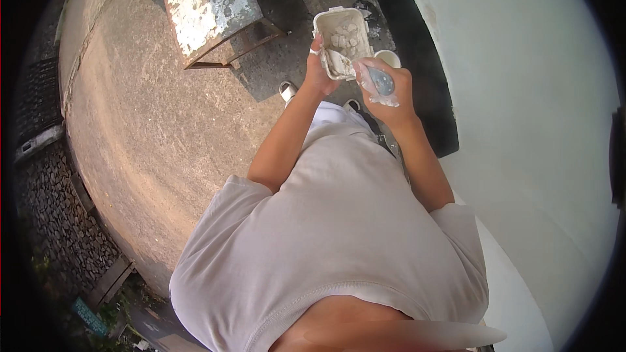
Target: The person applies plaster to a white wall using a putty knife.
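My left hand (318,79) is closed around the side of a white rectangular plastic tub (336,10), tilted so its inside shows. Lumpy off-white paste (345,38) coats the bottom and walls of the tub. In my right hand (399,101) is a putty knife (381,82) with a grey handle, wrapped in crumpled clear plastic. Its pale, paste-smeared blade (339,63) reaches into the near end of the tub. Just beyond my right knuckles shows the rim of a round white container (388,57), partly hidden by that hand.
A rusty metal table (215,10) with peeling paint stands ahead to the left on concrete ground (163,104). Along my right runs a pale wall (521,104) with a black band (424,91) at its base. My shoe (287,91) is below the tub.
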The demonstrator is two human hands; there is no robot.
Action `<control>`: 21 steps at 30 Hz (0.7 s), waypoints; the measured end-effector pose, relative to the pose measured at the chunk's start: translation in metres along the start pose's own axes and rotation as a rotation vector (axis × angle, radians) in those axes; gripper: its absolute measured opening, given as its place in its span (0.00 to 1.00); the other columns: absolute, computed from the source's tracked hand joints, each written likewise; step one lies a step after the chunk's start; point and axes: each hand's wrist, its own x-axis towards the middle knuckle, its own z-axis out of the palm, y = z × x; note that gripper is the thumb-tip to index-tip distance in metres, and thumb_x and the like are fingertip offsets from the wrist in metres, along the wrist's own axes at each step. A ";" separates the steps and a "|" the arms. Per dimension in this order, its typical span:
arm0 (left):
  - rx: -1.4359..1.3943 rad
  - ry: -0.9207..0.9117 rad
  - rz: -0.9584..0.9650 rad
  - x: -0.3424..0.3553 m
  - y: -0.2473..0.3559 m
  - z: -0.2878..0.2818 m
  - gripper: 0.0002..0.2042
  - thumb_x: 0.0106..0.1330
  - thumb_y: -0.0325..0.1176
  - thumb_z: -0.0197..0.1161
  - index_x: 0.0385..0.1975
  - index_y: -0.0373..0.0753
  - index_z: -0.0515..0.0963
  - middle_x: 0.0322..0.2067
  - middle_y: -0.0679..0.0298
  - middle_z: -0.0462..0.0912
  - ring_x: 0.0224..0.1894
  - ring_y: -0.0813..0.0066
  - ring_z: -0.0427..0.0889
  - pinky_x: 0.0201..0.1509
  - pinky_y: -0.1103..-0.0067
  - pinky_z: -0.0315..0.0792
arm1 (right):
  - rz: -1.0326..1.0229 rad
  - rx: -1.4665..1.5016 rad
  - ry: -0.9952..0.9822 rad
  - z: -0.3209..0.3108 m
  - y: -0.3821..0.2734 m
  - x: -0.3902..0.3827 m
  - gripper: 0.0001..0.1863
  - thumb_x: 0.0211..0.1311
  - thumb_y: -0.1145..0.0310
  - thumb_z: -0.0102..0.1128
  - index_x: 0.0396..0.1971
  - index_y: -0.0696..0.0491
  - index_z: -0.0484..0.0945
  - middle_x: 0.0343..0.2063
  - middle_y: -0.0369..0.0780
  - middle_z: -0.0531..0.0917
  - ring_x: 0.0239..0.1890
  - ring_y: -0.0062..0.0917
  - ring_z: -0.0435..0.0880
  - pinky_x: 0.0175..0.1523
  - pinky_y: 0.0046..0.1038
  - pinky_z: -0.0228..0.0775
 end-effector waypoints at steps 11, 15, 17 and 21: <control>-0.133 -0.137 -0.129 0.005 0.002 -0.008 0.44 0.62 0.69 0.55 0.70 0.41 0.62 0.62 0.54 0.73 0.62 0.53 0.76 0.64 0.57 0.73 | -0.170 -0.061 0.119 -0.031 0.005 -0.004 0.17 0.52 0.81 0.68 0.44 0.57 0.83 0.31 0.45 0.88 0.30 0.33 0.89 0.38 0.25 0.78; -0.095 -0.035 -0.101 0.003 -0.001 -0.006 0.43 0.62 0.68 0.56 0.69 0.42 0.63 0.62 0.55 0.73 0.61 0.54 0.76 0.64 0.55 0.71 | -0.039 -0.088 -0.030 -0.029 0.018 -0.008 0.17 0.53 0.84 0.67 0.44 0.57 0.83 0.33 0.45 0.88 0.31 0.30 0.89 0.39 0.24 0.79; -0.074 -0.051 -0.134 -0.003 0.001 -0.008 0.42 0.62 0.68 0.56 0.68 0.42 0.63 0.61 0.55 0.73 0.61 0.54 0.76 0.65 0.54 0.70 | 0.004 -0.093 -0.039 -0.030 0.018 -0.007 0.17 0.52 0.84 0.66 0.44 0.57 0.83 0.33 0.44 0.88 0.32 0.29 0.90 0.39 0.23 0.79; -0.073 0.013 -0.135 -0.001 0.000 -0.010 0.42 0.63 0.67 0.56 0.69 0.42 0.63 0.61 0.55 0.73 0.61 0.54 0.75 0.65 0.54 0.69 | -0.139 -0.039 0.098 -0.039 0.006 -0.014 0.17 0.52 0.84 0.67 0.44 0.58 0.83 0.34 0.45 0.88 0.34 0.29 0.90 0.40 0.24 0.79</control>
